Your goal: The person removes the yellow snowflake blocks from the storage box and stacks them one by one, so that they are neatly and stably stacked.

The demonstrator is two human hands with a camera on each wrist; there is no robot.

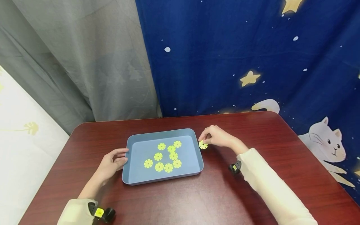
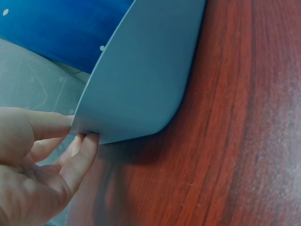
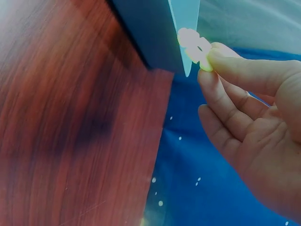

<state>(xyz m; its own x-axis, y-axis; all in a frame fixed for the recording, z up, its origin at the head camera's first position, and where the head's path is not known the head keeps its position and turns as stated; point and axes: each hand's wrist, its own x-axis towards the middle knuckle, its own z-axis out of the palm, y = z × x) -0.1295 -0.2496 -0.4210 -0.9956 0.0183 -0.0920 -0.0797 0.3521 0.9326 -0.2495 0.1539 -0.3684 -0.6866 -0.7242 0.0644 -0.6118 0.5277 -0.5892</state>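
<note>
A shallow blue-grey tray (image 1: 135,172) lies on the table, with several yellow notched snowflake discs (image 1: 159,167) flat on its floor, mostly in its middle and right part. At the tray's left end, the fingertips of my left hand (image 1: 111,163) touch the outer wall near the rim; the left wrist view shows this hand (image 2: 40,165) with its fingers fairly straight against the tray (image 2: 136,80). Just beyond the right rim, my right hand (image 1: 217,136) pinches one more snowflake disc (image 1: 203,145) between thumb and finger. In the right wrist view this disc (image 3: 190,43) looks overexposed.
The tray rests on a dark red wooden table (image 1: 225,193). Behind the table hang a grey curtain (image 1: 112,62) and a blue curtain (image 1: 211,62) with stars and a white cat. Each wrist carries a small black camera (image 1: 235,167).
</note>
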